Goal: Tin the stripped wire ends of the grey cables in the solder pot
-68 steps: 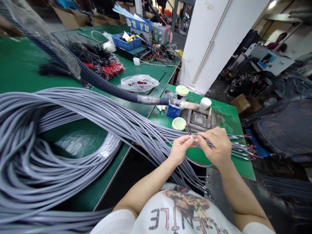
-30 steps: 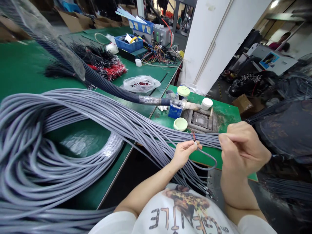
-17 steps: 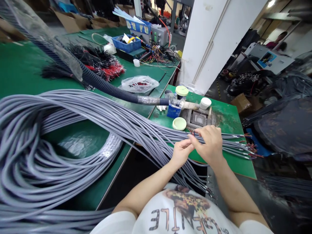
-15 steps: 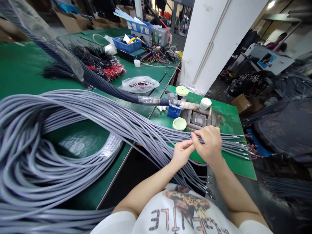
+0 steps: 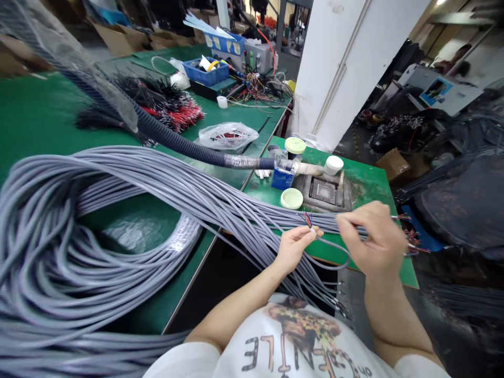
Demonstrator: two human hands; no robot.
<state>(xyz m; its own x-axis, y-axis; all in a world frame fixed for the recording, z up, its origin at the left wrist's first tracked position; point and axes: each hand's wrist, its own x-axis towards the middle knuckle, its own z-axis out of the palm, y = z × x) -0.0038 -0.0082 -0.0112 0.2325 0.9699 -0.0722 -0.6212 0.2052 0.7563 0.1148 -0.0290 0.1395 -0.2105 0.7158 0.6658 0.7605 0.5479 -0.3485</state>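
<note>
While the left hand (image 5: 292,248) pinches a cable (image 5: 329,242) near its wires (image 5: 307,219), the right hand (image 5: 376,239) hovers apart, grip curled, its hold too blurred to tell.

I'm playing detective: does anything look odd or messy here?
Yes: the smaller flat green tabletop has dark smudges right of the square grey metal block, while elsewhere it looks cleaner. Farther back, thin multicoloured wires lie in a messy tangle.

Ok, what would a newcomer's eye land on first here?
Probably the big coil of grey cables, spread over the green table on the left. Then the dark ribbed hose slanting from the upper left down toward a small blue box. Right of centre, the left hand pinches a cable whose coloured wires stick up.
</note>
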